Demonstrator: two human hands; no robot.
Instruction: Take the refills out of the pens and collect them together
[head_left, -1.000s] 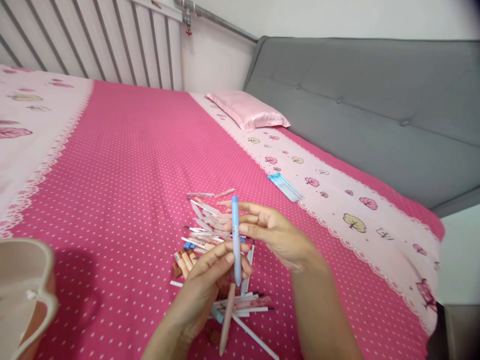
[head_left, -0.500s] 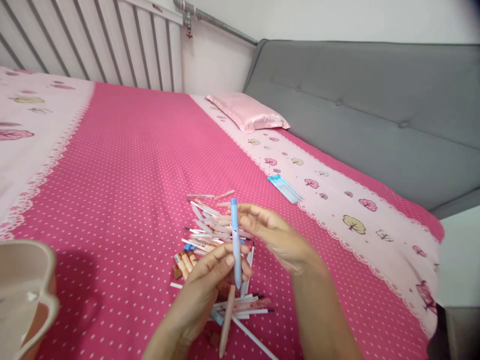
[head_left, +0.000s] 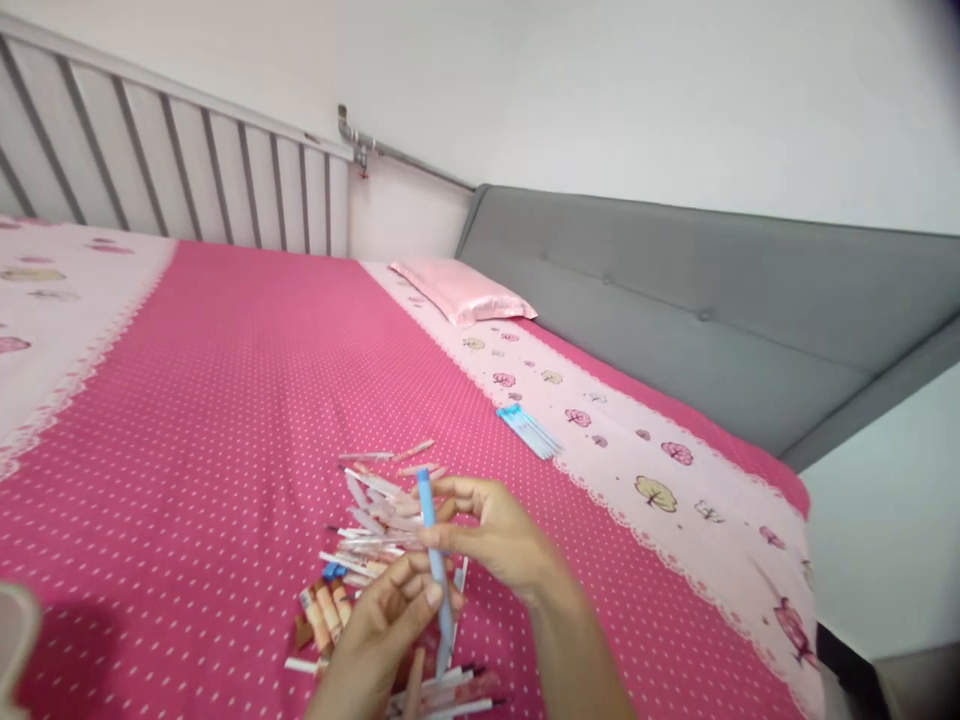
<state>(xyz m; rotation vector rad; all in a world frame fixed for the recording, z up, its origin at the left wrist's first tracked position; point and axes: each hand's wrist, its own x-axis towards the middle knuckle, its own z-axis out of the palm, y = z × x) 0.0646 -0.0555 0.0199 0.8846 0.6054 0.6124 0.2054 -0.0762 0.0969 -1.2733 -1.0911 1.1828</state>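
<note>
A blue pen (head_left: 436, 562), darker at the top and paler lower down, is held up between the two hands over the bed, tilted slightly so that its top leans left. The left hand (head_left: 391, 617) grips its lower part, with the thumb in front and the other fingers bent behind. The right hand (head_left: 501, 535) is closed on the upper part, thumb across the front and fingers curled behind.

Beneath and beyond the hands lies a loose heap of pens (head_left: 369, 540), mostly white and pale pink, crossing one another at many angles. At its left side a few peach markers (head_left: 322, 610) with brown ends lie side by side, just beside a small blue piece (head_left: 334, 571). More slim pens (head_left: 457, 708), some dark-tipped, lie near the bottom edge, partly hidden by the left hand.

Farther off to the right, a neat row of blue-topped pens (head_left: 534, 436) lies apart from the heap. All this rests on a dotted pink bedcover (head_left: 247, 400) with pale printed bands. A pale container (head_left: 28, 612) shows at the lower left corner. A pink pillow (head_left: 465, 293) lies by the grey headboard (head_left: 645, 310), and a white radiator (head_left: 142, 165) stands behind the bed
</note>
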